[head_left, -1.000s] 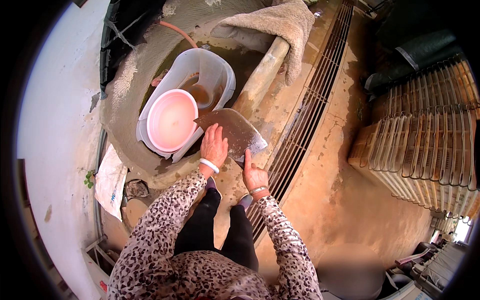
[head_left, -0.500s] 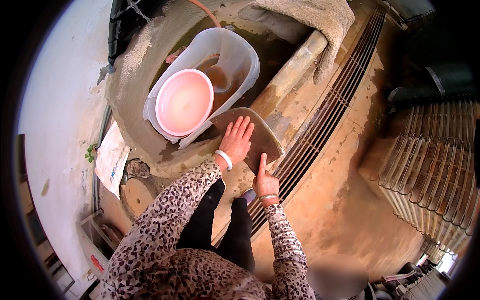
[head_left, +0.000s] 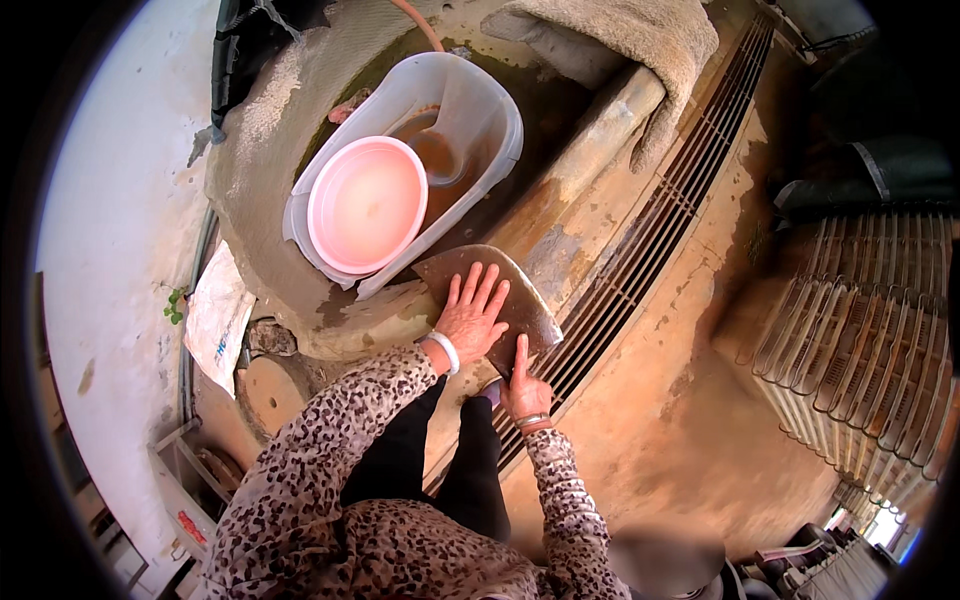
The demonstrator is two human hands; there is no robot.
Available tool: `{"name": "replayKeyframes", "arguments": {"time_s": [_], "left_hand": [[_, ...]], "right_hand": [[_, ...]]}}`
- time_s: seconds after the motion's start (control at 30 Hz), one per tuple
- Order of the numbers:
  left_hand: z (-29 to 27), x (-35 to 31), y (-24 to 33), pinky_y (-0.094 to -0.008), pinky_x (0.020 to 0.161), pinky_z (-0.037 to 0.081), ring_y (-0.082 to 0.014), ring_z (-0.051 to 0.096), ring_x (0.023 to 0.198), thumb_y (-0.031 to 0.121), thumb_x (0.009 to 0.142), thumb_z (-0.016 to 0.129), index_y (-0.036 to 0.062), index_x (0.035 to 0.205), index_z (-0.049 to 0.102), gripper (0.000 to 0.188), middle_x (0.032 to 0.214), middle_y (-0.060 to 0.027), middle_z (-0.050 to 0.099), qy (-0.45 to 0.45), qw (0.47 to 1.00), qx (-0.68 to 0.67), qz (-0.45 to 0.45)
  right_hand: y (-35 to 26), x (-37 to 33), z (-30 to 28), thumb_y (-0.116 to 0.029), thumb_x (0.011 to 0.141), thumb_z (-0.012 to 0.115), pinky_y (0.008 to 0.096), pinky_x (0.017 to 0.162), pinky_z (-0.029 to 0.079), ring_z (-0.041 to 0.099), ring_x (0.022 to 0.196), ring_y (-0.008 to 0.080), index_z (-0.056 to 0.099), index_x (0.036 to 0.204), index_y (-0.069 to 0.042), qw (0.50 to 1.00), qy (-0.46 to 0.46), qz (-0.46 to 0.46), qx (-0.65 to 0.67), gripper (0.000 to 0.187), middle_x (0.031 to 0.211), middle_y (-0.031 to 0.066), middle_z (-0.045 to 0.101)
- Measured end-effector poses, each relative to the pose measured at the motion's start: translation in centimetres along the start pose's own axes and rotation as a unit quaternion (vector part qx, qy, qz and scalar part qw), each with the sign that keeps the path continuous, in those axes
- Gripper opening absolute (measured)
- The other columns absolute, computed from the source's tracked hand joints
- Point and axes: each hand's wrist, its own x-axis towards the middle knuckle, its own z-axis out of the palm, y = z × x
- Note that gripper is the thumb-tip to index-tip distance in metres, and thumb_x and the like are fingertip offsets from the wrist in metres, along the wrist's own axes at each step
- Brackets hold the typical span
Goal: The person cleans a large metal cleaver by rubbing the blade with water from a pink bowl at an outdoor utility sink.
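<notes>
A broad, flat, dark-brown cleaver-like blade [head_left: 527,305] with a paler worn edge lies slantwise at the near rim of the basin. My left hand [head_left: 470,325] rests flat on its face, fingers stretched and slightly apart. At the blade's near corner, my right hand [head_left: 525,393] has its index finger laid straight along the face. The other right fingers are curled under; the handle, if there is one, is hidden in them. Just beyond stands a translucent plastic tub [head_left: 492,110] with brownish water, and a pink basin [head_left: 368,205] sits tilted in it.
The rough concrete basin [head_left: 262,185] surrounds the tub, with a grey-beige cloth [head_left: 665,35] draped over its far right rim. A slatted drain grate [head_left: 640,265] runs along the right. Stacked wire racks [head_left: 865,340] stand farther right. A white sack [head_left: 218,310] leans at left.
Both hands and the blade have slid a short way toward me, off the tub's corner. My left fingers have spread a little.
</notes>
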Motion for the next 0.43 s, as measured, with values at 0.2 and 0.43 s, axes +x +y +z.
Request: {"name": "replayKeyframes", "arguments": {"time_s": [0.2, 0.43], "left_hand": [[-4.4, 8.5, -0.2, -0.0613, 0.117, 0.013, -0.0417, 0.007, 0.150, 0.035, 0.093, 0.059, 0.0025, 0.153, 0.026, 0.076, 0.163, -0.0180, 0.011, 0.102, 0.995, 0.011, -0.013], [-0.5, 1.0, 1.2, -0.0689, 0.114, 0.006, -0.0428, 0.002, 0.150, 0.049, 0.089, 0.063, 0.0049, 0.153, 0.027, 0.086, 0.164, -0.0187, 0.006, -0.035, 0.999, 0.020, -0.011]], "right_hand": [[1.3, 8.3, -4.6, -0.014, 0.072, 0.070, 0.0436, 0.048, 0.049, 0.064, 0.055, 0.0326, 0.002, 0.157, -0.008, 0.987, 0.139, -0.057, -0.049, 0.109, 0.072, 0.0169, 0.068], [0.3, -0.1, 0.5, -0.013, 0.068, 0.070, 0.0385, 0.043, 0.048, 0.066, 0.055, 0.0281, -0.002, 0.158, -0.007, 0.994, 0.092, -0.053, 0.032, 0.115, 0.104, 0.0275, 0.069]]}}
